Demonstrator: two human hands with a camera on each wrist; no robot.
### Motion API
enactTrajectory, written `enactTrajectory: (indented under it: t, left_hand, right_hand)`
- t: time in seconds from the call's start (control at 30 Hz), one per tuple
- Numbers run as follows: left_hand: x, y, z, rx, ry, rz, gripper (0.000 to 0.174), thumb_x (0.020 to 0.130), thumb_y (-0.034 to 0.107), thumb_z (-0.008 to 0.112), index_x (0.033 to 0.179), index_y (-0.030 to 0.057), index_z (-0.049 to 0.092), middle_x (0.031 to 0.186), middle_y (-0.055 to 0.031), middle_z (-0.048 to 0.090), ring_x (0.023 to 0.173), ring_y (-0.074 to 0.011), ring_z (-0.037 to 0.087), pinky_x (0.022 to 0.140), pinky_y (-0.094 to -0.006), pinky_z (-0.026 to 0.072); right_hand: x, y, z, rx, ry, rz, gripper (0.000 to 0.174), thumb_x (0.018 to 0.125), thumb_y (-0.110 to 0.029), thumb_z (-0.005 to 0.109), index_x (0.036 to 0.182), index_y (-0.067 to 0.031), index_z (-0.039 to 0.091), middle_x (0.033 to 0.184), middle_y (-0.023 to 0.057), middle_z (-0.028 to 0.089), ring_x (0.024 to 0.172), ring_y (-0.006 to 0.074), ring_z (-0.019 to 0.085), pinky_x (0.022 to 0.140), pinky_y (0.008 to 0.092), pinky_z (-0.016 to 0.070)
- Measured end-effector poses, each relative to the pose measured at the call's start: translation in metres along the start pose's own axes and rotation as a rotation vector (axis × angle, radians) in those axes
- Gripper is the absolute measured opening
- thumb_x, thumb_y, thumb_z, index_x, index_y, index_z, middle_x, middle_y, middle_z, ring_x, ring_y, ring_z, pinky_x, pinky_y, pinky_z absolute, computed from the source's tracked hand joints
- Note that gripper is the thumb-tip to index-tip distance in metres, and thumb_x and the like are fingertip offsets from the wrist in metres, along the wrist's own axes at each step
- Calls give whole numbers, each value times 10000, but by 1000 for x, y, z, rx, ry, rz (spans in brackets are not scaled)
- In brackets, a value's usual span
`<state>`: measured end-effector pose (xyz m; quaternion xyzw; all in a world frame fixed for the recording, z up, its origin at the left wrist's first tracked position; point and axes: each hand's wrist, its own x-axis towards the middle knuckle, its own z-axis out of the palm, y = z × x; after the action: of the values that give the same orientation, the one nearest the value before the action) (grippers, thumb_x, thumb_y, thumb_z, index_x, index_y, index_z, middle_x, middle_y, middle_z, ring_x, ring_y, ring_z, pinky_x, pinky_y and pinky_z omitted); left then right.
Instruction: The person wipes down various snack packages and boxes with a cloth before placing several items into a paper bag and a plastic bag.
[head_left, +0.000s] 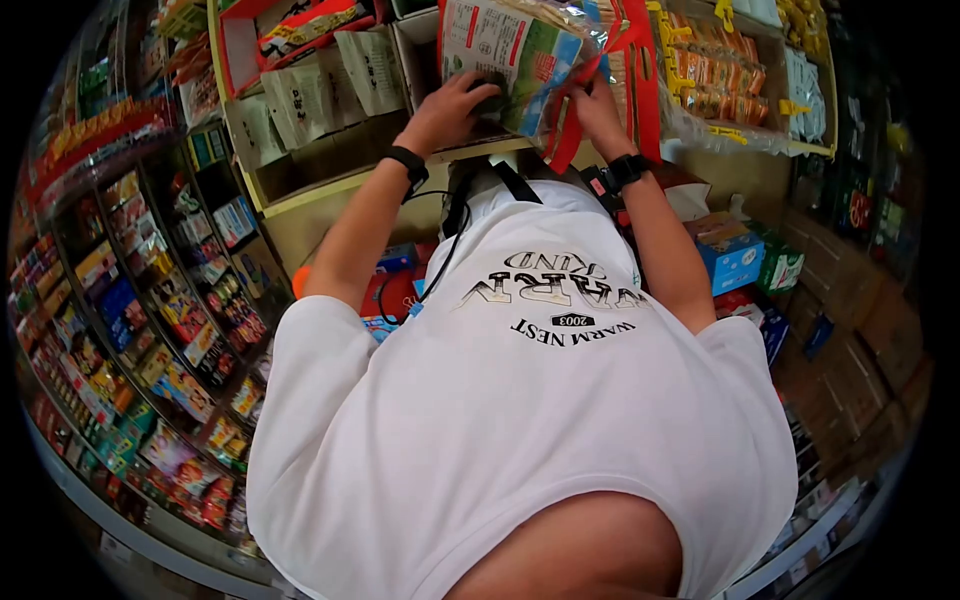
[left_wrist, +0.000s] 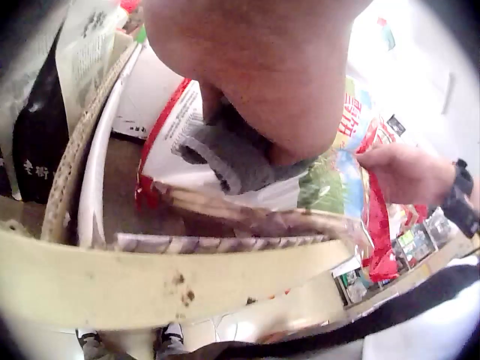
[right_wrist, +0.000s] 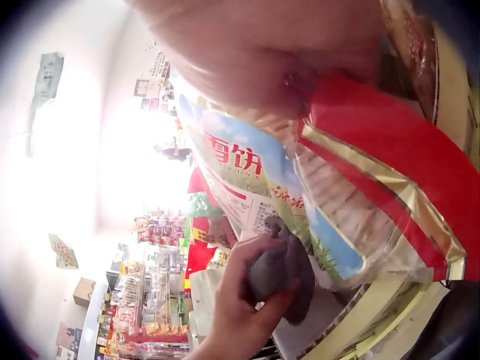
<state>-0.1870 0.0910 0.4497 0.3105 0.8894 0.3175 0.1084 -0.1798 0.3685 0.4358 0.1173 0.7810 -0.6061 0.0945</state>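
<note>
My left hand (head_left: 452, 112) grips a bunched dark grey cloth (right_wrist: 283, 279) against the printed face of a large snack bag (head_left: 512, 62). The left wrist view shows the cloth (left_wrist: 229, 159) folded under my palm. At the bag's other edge, my right hand (head_left: 600, 112) pinches the plastic beside its red border. In the right wrist view the bag (right_wrist: 247, 161) shows a blue sky, green grass, red lettering and a clear window onto pale rice crackers. The bag stands tilted in a shelf bin, its lower edge near the bin's front board (left_wrist: 172, 277).
White pouches (head_left: 320, 95) stand in the bin on the left. Orange packets (head_left: 715, 75) with yellow clips fill the one on the right. Below the shelf are a blue box (head_left: 730, 255) and a green box (head_left: 780, 265). Racks of packaged snacks (head_left: 150, 330) line the left side.
</note>
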Motion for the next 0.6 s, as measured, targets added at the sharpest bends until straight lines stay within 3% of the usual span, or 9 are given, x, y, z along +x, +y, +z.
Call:
enactTrajectory:
  t: [0.13, 0.2, 0.27, 0.3, 0.33, 0.4, 0.47, 0.53, 0.6]
  left_hand:
    - [-5, -4, -18, -80, 111, -101, 512, 753, -37, 644, 1237, 119, 577, 1286, -129, 537, 1182, -381, 540, 964, -427, 488]
    - [-13, -2, -24, -128, 169, -137, 506, 751, -39, 641, 1231, 110, 578, 1274, -137, 544, 1172, -392, 541, 969, -426, 480]
    - [-22, -3, -29, -259, 358, -244, 483, 750, -33, 644, 1216, 80, 580, 1240, -149, 560, 1164, -405, 545, 976, -419, 467]
    - [-27, -7, -29, -266, 431, -248, 457, 754, 15, 674, 1198, 85, 590, 1193, -140, 579, 1108, -395, 573, 957, -421, 480]
    - [-33, -8, -31, -267, 431, -244, 457, 754, 15, 674, 1198, 85, 590, 1193, -140, 579, 1108, -395, 573, 957, -421, 480]
    - [-45, -9, -36, -239, 601, -316, 453, 748, 0, 675, 1190, 25, 578, 1156, -168, 604, 1101, -357, 602, 950, -391, 471]
    - [-54, -10, -41, -250, 652, -358, 438, 777, 39, 685, 1198, 24, 567, 1121, -175, 630, 1051, -333, 624, 928, -379, 477]
    - [-56, -5, -53, -386, 748, -517, 430, 810, 81, 684, 1214, 20, 547, 1117, -168, 639, 1015, -330, 636, 891, -383, 494]
    - [-46, -9, -66, -278, 754, -455, 449, 825, 126, 701, 1232, 36, 533, 1076, -187, 651, 988, -357, 651, 855, -401, 510]
  right_hand:
    - [-5, -37, -6, -88, -25, -88, 307, 957, -112, 557, 1247, -13, 587, 1053, 147, 659, 930, 231, 640, 802, 350, 489]
    - [-10, -68, -9, -178, -12, -179, 314, 958, -84, 545, 1261, -17, 595, 1061, 154, 660, 886, 271, 647, 766, 360, 492]
    - [-13, -95, -13, -412, -71, -583, 315, 947, -14, 536, 1253, -10, 608, 1009, 141, 648, 827, 266, 622, 739, 319, 479]
    - [-23, -115, -12, -552, -75, -648, 370, 922, 5, 550, 1284, -46, 610, 1026, 144, 640, 876, 336, 626, 749, 348, 502]
    - [-31, -127, -14, -555, -71, -650, 370, 922, 5, 550, 1284, -46, 610, 1026, 144, 640, 876, 336, 626, 749, 348, 502]
    - [-46, -142, -17, -716, -285, -694, 377, 884, -26, 586, 1252, -91, 634, 986, 134, 633, 960, 352, 618, 793, 438, 512]
    - [-57, -143, -17, -735, -356, -678, 370, 859, -19, 592, 1219, -84, 647, 962, 130, 631, 933, 351, 626, 780, 440, 511]
    - [-67, -127, -14, -654, -587, -616, 353, 845, -20, 605, 1190, -76, 656, 958, 124, 637, 897, 350, 632, 771, 442, 515]
    - [-79, -111, -9, -604, -576, -604, 315, 834, -33, 640, 1146, -64, 672, 963, 124, 660, 871, 329, 653, 770, 413, 528]
